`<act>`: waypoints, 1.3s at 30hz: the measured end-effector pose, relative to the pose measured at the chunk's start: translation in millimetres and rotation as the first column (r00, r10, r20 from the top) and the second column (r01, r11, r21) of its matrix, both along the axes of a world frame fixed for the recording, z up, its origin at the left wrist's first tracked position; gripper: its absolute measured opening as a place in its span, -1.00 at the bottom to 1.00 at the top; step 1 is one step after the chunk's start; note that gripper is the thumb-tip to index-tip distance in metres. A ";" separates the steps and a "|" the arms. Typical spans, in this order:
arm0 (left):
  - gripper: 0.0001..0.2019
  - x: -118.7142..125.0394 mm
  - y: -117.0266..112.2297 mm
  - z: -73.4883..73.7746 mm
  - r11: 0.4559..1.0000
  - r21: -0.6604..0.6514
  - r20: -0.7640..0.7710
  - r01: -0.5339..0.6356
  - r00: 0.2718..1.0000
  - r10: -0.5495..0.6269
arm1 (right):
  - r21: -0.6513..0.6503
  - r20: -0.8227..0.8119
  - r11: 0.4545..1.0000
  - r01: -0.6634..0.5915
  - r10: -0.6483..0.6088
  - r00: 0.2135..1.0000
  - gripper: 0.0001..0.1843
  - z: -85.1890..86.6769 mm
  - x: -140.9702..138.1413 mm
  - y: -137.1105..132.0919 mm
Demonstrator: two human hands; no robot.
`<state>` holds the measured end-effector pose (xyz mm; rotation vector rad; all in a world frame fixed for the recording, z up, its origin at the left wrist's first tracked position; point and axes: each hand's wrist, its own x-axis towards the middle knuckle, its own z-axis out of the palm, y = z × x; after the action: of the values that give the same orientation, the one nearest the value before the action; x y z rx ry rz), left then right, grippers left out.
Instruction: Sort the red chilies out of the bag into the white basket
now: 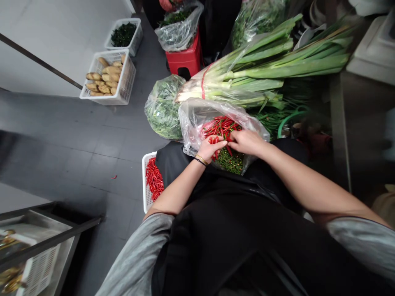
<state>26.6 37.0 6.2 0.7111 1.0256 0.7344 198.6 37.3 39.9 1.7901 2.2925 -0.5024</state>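
Meeting just right of the frame's centre, the left hand and right hand worked over a clear plastic bag at the person's lap. Its mouth was spread wide, probably so that both hands could reach in without catching the film. Inside, loose red chillies filled the upper part, while a heap of green stems lay below, nearer the body. A white basket of picked red chillies stood left of centre, beside the left thigh and partly hidden by it, a spot that seemed chosen for the left hand's easy reach

The left hand was curled around a small bunch of red chillies, its thumb stretched across towards the right hand, as if to steady them. Its forearm rose from the bottom left, with bands at the wrist. The right forearm slanted in from the lower right; that hand showed its back, thumb and fingertips drawn close to each other beside the left thumb, though I could not tell whether they gripped anything
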 end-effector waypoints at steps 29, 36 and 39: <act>-0.65 -31.6 -2.8 -1.9 0.989 -0.133 0.243 0.068 0.969 -0.034 | 0.094 -0.048 0.965 -0.245 0.250 0.967 -0.65 -30.0 1.7 15.7; -0.60 -2.2 2.6 10.6 0.985 0.080 0.113 0.154 0.980 -0.162 | 0.128 -0.548 0.991 0.040 0.037 0.835 -0.64 15.6 8.6 -1.1; -0.60 -1.9 -5.0 11.8 0.966 -0.072 0.200 0.249 0.952 -0.230 | 0.259 -0.415 0.960 0.108 0.010 0.910 -0.63 8.1 9.9 -3.7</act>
<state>24.7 32.1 18.0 0.6552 0.7785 0.5266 208.5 33.6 48.0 2.0377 2.7224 -0.6524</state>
